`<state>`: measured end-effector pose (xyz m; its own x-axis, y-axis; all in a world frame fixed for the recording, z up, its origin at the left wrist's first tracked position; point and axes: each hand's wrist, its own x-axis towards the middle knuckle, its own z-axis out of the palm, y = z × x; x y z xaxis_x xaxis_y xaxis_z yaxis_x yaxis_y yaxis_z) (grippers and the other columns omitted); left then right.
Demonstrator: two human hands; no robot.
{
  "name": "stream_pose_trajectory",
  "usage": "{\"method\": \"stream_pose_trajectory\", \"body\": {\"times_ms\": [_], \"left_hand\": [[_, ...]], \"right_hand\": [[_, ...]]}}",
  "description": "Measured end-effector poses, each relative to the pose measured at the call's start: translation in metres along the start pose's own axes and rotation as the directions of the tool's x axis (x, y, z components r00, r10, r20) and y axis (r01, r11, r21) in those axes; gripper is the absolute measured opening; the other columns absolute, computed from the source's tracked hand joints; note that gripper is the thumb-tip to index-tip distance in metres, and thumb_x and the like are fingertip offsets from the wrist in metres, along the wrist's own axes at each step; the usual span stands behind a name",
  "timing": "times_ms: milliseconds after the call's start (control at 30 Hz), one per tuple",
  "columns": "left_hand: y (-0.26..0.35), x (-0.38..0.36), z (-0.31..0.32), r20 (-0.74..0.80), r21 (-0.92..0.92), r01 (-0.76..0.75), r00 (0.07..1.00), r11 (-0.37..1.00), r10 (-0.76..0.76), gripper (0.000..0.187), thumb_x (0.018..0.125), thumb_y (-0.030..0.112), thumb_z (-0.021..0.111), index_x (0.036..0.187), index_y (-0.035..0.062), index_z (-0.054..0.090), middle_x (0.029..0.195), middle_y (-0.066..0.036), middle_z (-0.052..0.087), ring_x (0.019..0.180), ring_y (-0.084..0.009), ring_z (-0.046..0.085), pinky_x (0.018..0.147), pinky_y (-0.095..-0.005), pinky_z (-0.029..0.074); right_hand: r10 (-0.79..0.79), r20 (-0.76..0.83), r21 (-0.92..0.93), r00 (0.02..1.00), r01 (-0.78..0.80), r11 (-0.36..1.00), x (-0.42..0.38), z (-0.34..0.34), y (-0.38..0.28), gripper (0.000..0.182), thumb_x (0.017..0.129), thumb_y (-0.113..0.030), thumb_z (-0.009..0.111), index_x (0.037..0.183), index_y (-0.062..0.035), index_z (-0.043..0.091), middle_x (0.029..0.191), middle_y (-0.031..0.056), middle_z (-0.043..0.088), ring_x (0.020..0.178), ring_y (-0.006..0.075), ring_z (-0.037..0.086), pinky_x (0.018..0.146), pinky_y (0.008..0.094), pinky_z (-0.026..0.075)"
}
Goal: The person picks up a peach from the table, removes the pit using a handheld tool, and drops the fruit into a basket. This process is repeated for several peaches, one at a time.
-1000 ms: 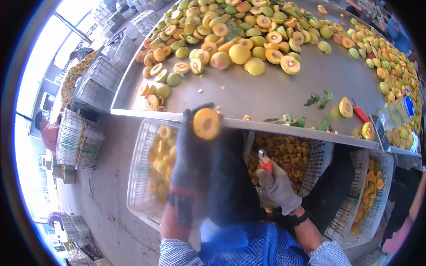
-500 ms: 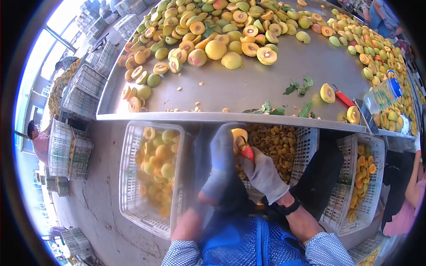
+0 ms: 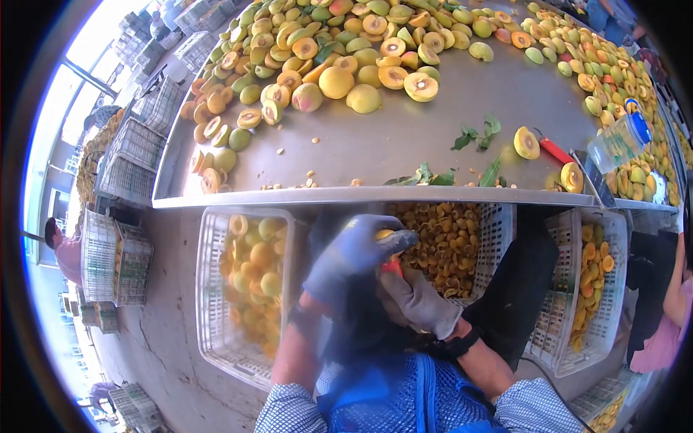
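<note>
My left hand, in a grey-blue glove, is closed round a yellow peach half that is mostly hidden by the fingers. Close below it, my right hand, also gloved in grey, grips a red-handled pitting tool. The tool's tip is hidden at the fruit. Both hands are over my lap, just in front of the metal table edge. Under them to the right stands a crate of scooped-out brown peach scraps.
A metal table bears a heap of peaches, leaves, another red-handled tool and a clear jar. White crates of peaches stand left and right. A co-worker's arm shows at far right.
My left hand has turned over the peach half, which is now mostly covered by its fingers. My right hand has come lower with the tool. The view has shifted slightly.
</note>
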<state>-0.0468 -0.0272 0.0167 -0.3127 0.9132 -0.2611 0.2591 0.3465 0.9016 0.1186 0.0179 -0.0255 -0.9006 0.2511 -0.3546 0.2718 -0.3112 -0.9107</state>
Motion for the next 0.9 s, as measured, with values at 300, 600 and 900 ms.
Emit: {"method": "stream_pose_trajectory", "body": {"times_ms": [300, 600, 900], "left_hand": [[-0.015, 0.002, 0.016, -0.13, -0.186, -0.207, 0.974, 0.961, 0.184, 0.021, 0.088, 0.014, 0.065, 0.093, -0.0054, 0.065, 0.082, -0.007, 0.067, 0.078, -0.009, 0.06, 0.073, -0.0258, 0.05], [-0.032, 0.003, 0.024, -0.02, -0.645, -0.133, 0.987, 0.752, 0.158, 0.04, 0.09, 0.035, 0.06, 0.089, -0.0047, 0.065, 0.081, -0.009, 0.066, 0.077, -0.0147, 0.062, 0.071, -0.0267, 0.049], [-0.044, 0.014, 0.054, -0.05, -0.896, -0.117, 0.985, 0.428, 0.164, 0.067, 0.093, 0.061, 0.042, 0.093, -0.0022, 0.064, 0.083, -0.008, 0.065, 0.076, -0.0165, 0.061, 0.071, -0.0273, 0.049]], "right_hand": [[0.15, 0.31, 0.536, 0.939, -0.303, 0.788, -0.012, -0.005, -0.024, 0.041, 0.097, -0.053, 0.045, 0.083, -0.0143, 0.048, 0.052, -0.0083, 0.033, 0.038, 0.0049, 0.03, 0.037, 0.0226, 0.024], [0.144, 0.258, 0.438, 0.955, -0.248, 0.864, -0.014, -0.003, -0.023, 0.045, 0.096, -0.054, 0.045, 0.08, -0.0118, 0.046, 0.05, -0.0071, 0.03, 0.036, 0.0058, 0.028, 0.037, 0.0233, 0.024], [0.126, 0.26, 0.645, 0.957, -0.269, 0.715, -0.018, -0.007, -0.007, 0.047, 0.09, -0.057, 0.053, 0.081, -0.0111, 0.05, 0.055, -0.0053, 0.038, 0.042, 0.0082, 0.032, 0.043, 0.0256, 0.025]]}}
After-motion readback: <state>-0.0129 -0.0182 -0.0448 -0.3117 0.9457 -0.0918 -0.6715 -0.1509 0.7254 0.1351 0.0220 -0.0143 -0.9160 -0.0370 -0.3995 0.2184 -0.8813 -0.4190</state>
